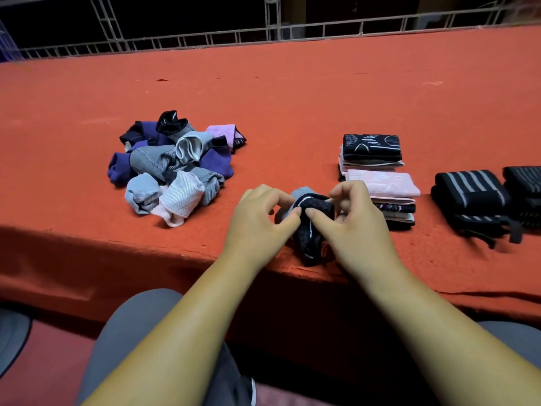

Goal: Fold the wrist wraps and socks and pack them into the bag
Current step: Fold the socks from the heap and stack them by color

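Bare left hand and right hand, bare forearms, grey trousers, dark white-edged hem.

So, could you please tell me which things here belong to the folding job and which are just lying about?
Job: dark sock pinched by left hand and right hand; unfolded sock pile; folded sock stacks; striped wrist wraps.
Not job: metal railing; orange table. No bag visible.

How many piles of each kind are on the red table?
Messy sock heaps: 1
Folded sock stacks: 2
Striped wrist wrap piles: 2
Total: 5
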